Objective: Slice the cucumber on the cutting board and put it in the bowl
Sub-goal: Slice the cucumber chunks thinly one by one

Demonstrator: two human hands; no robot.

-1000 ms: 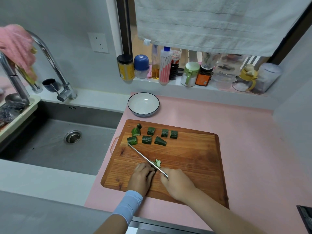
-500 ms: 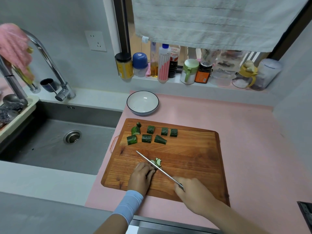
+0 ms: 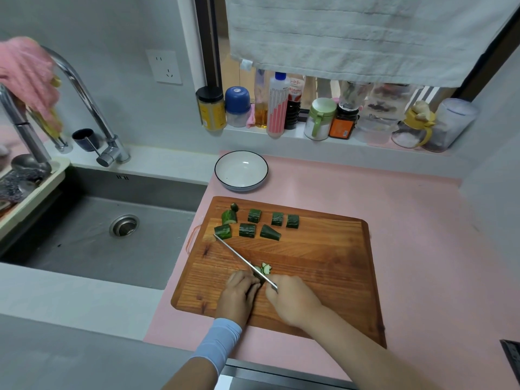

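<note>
A wooden cutting board (image 3: 323, 266) lies on the pink counter. Several dark green cucumber chunks (image 3: 247, 229) sit in two rows at its far left end. My left hand (image 3: 237, 295) pins a small cucumber piece near the board's front, fingers curled over it. Thin slices (image 3: 266, 268) lie just beyond the fingertips. My right hand (image 3: 292, 301) is shut on the handle of a knife (image 3: 239, 256), whose blade runs diagonally up-left, tip close to the nearest chunk. A white bowl (image 3: 241, 170) with a dark rim stands behind the board with nothing in it.
A steel sink (image 3: 107, 229) with a tall faucet (image 3: 84, 94) fills the left side. Bottles and jars (image 3: 281, 108) line the window sill behind the bowl. A grey towel (image 3: 365, 35) hangs above them. Bare pink counter (image 3: 422, 235) stretches to the right of the board.
My right hand drew the knife back toward me and to the right, then pushed it forward again through the piece under my left hand. The left hand stayed put.
</note>
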